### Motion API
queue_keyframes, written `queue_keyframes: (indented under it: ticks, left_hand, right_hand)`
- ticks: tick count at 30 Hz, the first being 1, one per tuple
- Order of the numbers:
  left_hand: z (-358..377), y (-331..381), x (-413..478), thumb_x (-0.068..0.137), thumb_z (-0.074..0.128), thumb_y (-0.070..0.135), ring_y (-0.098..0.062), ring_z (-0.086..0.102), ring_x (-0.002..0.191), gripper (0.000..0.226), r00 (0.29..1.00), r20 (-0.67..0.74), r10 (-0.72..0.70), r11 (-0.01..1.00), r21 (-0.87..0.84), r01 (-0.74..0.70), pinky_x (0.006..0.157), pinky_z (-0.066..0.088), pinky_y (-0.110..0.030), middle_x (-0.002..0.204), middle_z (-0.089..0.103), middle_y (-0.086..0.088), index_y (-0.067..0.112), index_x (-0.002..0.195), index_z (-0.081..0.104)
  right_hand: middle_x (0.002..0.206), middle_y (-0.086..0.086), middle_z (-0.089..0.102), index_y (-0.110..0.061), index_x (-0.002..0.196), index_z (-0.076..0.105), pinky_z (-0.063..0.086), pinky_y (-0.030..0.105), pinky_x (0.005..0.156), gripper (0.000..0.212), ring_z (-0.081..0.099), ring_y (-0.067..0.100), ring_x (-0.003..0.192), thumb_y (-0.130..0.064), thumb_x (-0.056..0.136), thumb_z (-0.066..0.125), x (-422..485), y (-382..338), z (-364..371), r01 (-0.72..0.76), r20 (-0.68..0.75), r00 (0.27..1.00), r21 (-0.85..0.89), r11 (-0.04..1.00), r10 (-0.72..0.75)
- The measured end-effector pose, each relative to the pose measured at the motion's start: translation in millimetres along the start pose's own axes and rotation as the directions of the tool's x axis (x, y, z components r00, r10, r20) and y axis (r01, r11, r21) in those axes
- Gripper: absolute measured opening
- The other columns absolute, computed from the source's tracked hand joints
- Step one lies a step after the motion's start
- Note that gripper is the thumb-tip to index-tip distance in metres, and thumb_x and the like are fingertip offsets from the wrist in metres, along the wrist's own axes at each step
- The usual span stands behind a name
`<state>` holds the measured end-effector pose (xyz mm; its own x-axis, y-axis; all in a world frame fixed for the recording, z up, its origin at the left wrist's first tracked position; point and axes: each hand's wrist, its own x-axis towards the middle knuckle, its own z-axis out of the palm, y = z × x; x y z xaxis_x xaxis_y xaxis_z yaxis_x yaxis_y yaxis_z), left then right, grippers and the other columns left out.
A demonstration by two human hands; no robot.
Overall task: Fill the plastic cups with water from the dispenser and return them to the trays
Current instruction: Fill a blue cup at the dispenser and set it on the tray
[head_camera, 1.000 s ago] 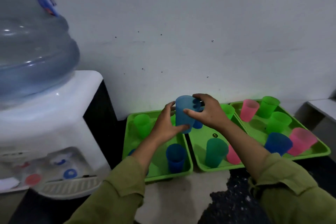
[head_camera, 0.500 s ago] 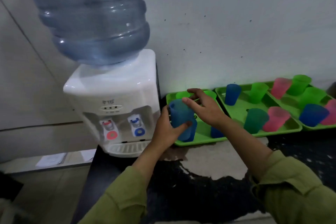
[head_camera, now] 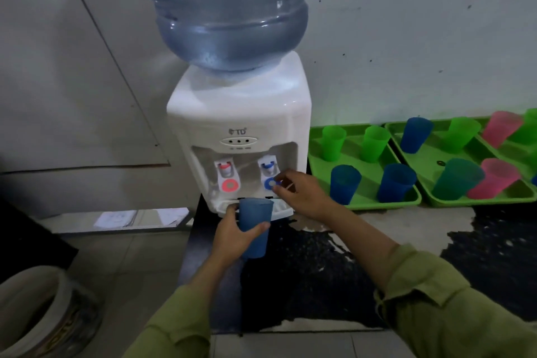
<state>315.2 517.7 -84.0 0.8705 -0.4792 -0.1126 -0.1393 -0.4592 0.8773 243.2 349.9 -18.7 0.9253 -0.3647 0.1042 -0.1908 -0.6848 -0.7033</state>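
My left hand [head_camera: 232, 238] grips a blue plastic cup [head_camera: 255, 227] upright, just in front of the drip tray of the white water dispenser [head_camera: 238, 125]. My right hand [head_camera: 302, 195] reaches to the blue tap lever [head_camera: 271, 183], fingertips touching it, fingers loosely curled. A red tap lever [head_camera: 230, 184] sits to the left of it. A large blue water bottle [head_camera: 226, 9] stands on top of the dispenser. Green trays [head_camera: 386, 202] to the right hold green, blue, teal and pink cups.
The dispenser and trays stand on a dark speckled counter [head_camera: 319, 270] with pale worn patches, against a white wall. A round bucket [head_camera: 43, 314] stands on the tiled floor at the lower left. Papers [head_camera: 116, 218] lie on a low ledge to the left.
The view swung left from the trays to the dispenser. My left hand carried the blue cup to the drip tray; my right hand let go of it and moved onto the blue lever.
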Motion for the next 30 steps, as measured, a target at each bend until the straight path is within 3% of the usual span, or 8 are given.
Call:
queue_keyframes:
  ticks: [6, 12, 17, 21, 25, 30]
  left_hand:
    - [-22.0, -16.0, 21.6, 0.069, 0.081, 0.023, -0.018, 0.054, 0.095, 0.067, 0.998, -0.012, -0.060, 0.998, 0.015, 0.060, 0.073, 0.044, -0.030, 0.116, 0.057, -0.007, 0.011, 0.124, 0.043]
    - [-28.6, -10.8, 43.0, 0.068, 0.080, 0.012, -0.023, 0.054, 0.104, 0.068, 0.997, -0.074, -0.013, 0.999, 0.029, 0.015, 0.075, 0.041, -0.027, 0.110, 0.052, -0.006, 0.006, 0.124, 0.042]
    - [-30.9, -10.7, 57.4, 0.068, 0.081, 0.015, -0.028, 0.055, 0.110, 0.069, 0.997, -0.075, 0.019, 0.998, 0.057, -0.014, 0.077, 0.039, -0.025, 0.122, 0.056, -0.011, 0.006, 0.124, 0.043]
    - [-33.1, -11.5, 59.9, 0.067, 0.082, 0.013, -0.018, 0.052, 0.106, 0.068, 0.996, -0.068, 0.054, 0.998, 0.015, -0.053, 0.082, 0.042, -0.025, 0.119, 0.055, -0.003, 0.008, 0.123, 0.043]
    - [-34.0, -12.5, 59.3, 0.065, 0.083, 0.010, -0.009, 0.052, 0.101, 0.065, 0.989, -0.108, 0.103, 0.990, -0.086, -0.112, 0.074, 0.042, -0.009, 0.114, 0.053, 0.004, 0.014, 0.117, 0.045]
    - [-34.0, -5.4, 64.2, 0.064, 0.083, 0.005, 0.002, 0.054, 0.092, 0.065, 0.988, -0.110, 0.110, 0.981, -0.145, -0.126, 0.071, 0.046, -0.007, 0.106, 0.055, 0.011, 0.021, 0.112, 0.043]
  right_hand:
    - [0.104, 0.007, 0.065, -0.010, 0.114, 0.059, 0.046, 0.027, 0.079, 0.030, 0.058, 0.015, 0.083, -0.028, 0.090, 0.056, 15.0, -7.1, 24.3, 0.017, 0.062, 0.998, -0.018, 1.000, -0.016]
    - [0.102, 0.007, 0.066, -0.010, 0.114, 0.060, 0.047, 0.027, 0.080, 0.029, 0.062, 0.019, 0.088, -0.024, 0.089, 0.055, 18.8, -6.9, 42.8, 0.002, 0.056, 0.998, -0.012, 1.000, -0.001]
    - [0.103, 0.001, 0.065, -0.017, 0.115, 0.057, 0.050, 0.032, 0.087, 0.030, 0.062, 0.016, 0.092, -0.028, 0.087, 0.055, 15.2, 2.1, 63.3, -0.074, 0.095, 0.993, -0.019, 0.997, 0.076]
    - [0.109, 0.003, 0.064, -0.017, 0.117, 0.055, 0.048, 0.023, 0.082, 0.032, 0.060, 0.013, 0.089, -0.025, 0.086, 0.056, 13.0, 8.2, 78.9, -0.148, 0.127, 0.981, 0.000, 0.989, 0.147]
    - [0.118, 0.006, 0.062, -0.014, 0.123, 0.053, 0.046, 0.027, 0.088, 0.038, 0.058, 0.020, 0.105, -0.023, 0.086, 0.055, 9.1, 12.4, 91.4, -0.171, 0.163, 0.972, -0.017, 0.985, 0.171]
    - [0.121, 0.010, 0.060, -0.013, 0.125, 0.050, 0.046, 0.027, 0.091, 0.041, 0.057, 0.022, 0.109, -0.022, 0.085, 0.056, 8.8, 15.8, 103.6, -0.183, 0.186, 0.966, -0.004, 0.983, 0.180]
